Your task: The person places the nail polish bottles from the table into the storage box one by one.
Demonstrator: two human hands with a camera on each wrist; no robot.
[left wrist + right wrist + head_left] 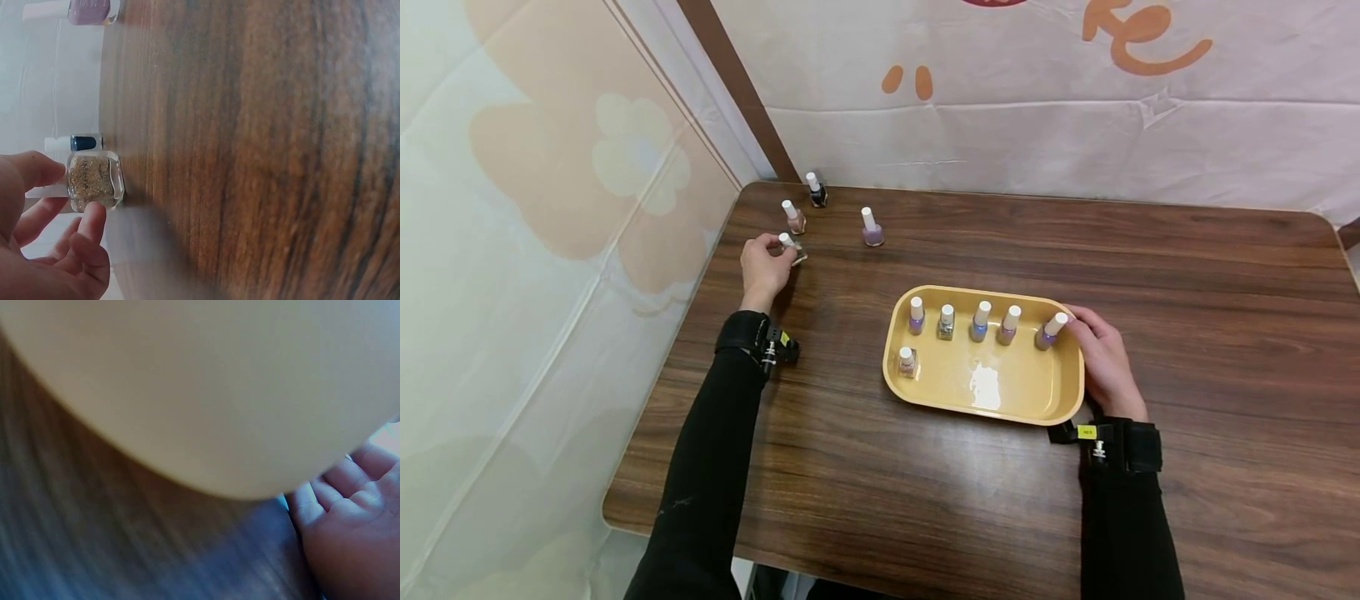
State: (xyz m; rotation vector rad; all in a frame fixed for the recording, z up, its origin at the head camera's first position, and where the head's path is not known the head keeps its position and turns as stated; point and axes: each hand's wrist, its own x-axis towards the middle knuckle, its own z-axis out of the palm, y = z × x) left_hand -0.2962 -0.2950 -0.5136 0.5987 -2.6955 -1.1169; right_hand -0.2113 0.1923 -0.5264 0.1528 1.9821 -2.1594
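Note:
My left hand (765, 271) is at the table's far left and pinches a nail polish bottle (795, 250) with a white cap. Up close in the left wrist view, this glass bottle (94, 181) holds gold glitter, with the thumb and fingers around it. My right hand (1105, 362) grips the right end of a yellow tray (1000, 408). The tray's blurred outer wall (219, 412) fills much of the right wrist view, and the right fingers (347, 478) lie against it, their tips hidden. Several white-capped bottles stand in the tray, among them a blue one (979, 325) and a leaning purple one (1049, 332).
Beyond the left hand stand a pinkish-brown bottle (795, 218) and a black bottle (817, 193). A lilac bottle (872, 231) stands to their right. The wooden table (1225, 333) meets patterned cloth (1037, 150) at its back and left sides.

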